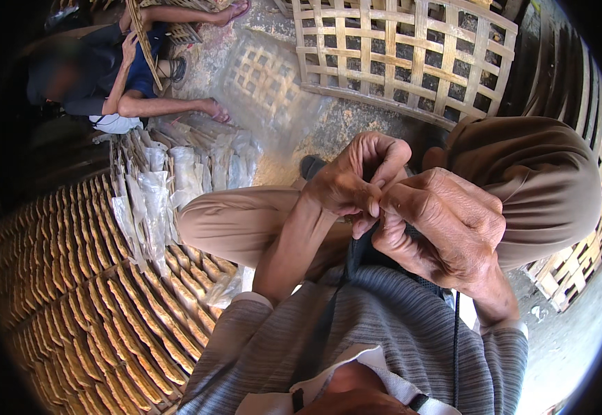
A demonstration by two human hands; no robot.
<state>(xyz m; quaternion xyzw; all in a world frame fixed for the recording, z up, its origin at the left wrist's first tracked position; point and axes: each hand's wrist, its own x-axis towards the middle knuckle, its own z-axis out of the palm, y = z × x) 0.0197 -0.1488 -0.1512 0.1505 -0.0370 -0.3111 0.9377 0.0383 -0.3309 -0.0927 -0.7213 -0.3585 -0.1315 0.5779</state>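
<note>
My left hand (353, 176) and my right hand (442, 228) meet close in front of my chest, fingertips pinched together. Between them runs a dark strap (356, 252) that leads down over my grey striped shirt (384, 325). Both hands seem to pinch the strap's upper end; what exactly sits between the fingertips is hidden. My knees in tan trousers (238, 218) are raised below the hands.
Rows of flat brown crackers (100, 304) lie on a rack at the lower left, with clear plastic bags (152, 190) stacked beside them. A woven bamboo lattice (397, 55) lies on the ground ahead. Another person (107, 76) sits at the upper left.
</note>
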